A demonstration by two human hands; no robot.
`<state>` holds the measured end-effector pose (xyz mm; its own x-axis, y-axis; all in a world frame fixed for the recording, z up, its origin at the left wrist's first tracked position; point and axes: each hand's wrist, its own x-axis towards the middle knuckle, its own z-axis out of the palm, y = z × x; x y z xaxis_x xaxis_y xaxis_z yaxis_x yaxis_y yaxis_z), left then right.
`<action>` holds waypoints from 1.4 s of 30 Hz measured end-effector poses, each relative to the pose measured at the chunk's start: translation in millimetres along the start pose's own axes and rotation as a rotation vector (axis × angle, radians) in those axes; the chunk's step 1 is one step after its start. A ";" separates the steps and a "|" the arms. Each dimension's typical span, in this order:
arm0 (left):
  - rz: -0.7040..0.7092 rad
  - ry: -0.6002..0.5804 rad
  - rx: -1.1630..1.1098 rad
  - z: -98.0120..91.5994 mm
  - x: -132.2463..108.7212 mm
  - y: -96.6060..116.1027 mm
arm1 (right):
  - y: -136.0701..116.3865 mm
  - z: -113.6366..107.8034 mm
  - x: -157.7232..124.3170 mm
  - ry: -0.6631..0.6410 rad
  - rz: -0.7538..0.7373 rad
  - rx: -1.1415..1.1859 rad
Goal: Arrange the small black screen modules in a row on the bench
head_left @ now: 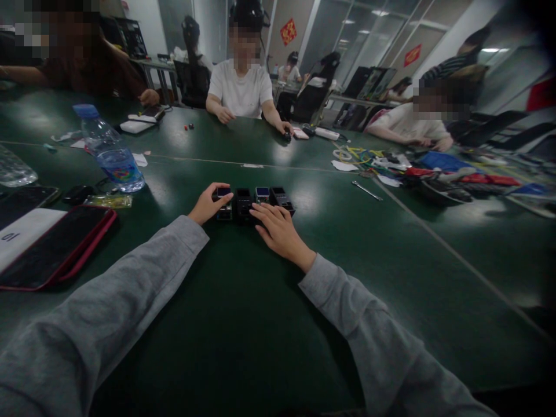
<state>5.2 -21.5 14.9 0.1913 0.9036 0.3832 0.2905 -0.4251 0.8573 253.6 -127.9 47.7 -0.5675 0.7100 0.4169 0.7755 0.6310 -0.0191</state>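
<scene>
Four small dark devices would be too exact a kind to name; several small box-like electronic devices stand in a row on the green table ahead of me. My left hand (208, 204) has its thumb and fingers around the leftmost device (223, 213), which has a dark screen on top. Beside it is a black box-like case (243, 200). My right hand (278, 229) lies with fingers stretched over the near side of a device with a lit-looking screen (262, 192) and touches the row. The rightmost black case (280, 194) is partly covered by those fingers.
At the left are a water bottle (110, 153), a phone in a red case (65, 243) and a small clear packet (108, 201). A wrench (367, 191) lies to the right, near a heap of cables and cloth (452, 176). Co-workers sit across the table.
</scene>
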 end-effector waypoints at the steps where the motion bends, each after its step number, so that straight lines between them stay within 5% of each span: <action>1: -0.001 -0.001 0.001 0.0 0.0 0.5 | -0.8 -0.5 0.0 0.000 -0.003 -0.003; 11: -0.020 -0.016 -0.019 -0.1 -0.2 0.6 | 5.4 6.3 -0.9 0.141 0.198 -0.057; 24: -0.038 -0.018 -0.026 -1.2 -1.2 2.9 | 6.6 7.3 -1.7 0.151 0.191 -0.041; 31: -0.014 -0.001 -0.027 0.6 0.1 0.0 | -2.1 -0.3 -0.8 0.014 0.000 -0.075; 42: -0.007 0.002 -0.017 0.4 0.2 -0.3 | 8.0 8.4 -1.0 0.132 0.174 -0.031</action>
<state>5.5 -21.2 14.5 0.1873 0.9066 0.3782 0.2758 -0.4180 0.8656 258.0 -121.0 39.5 -0.3848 0.7592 0.5250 0.8678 0.4914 -0.0744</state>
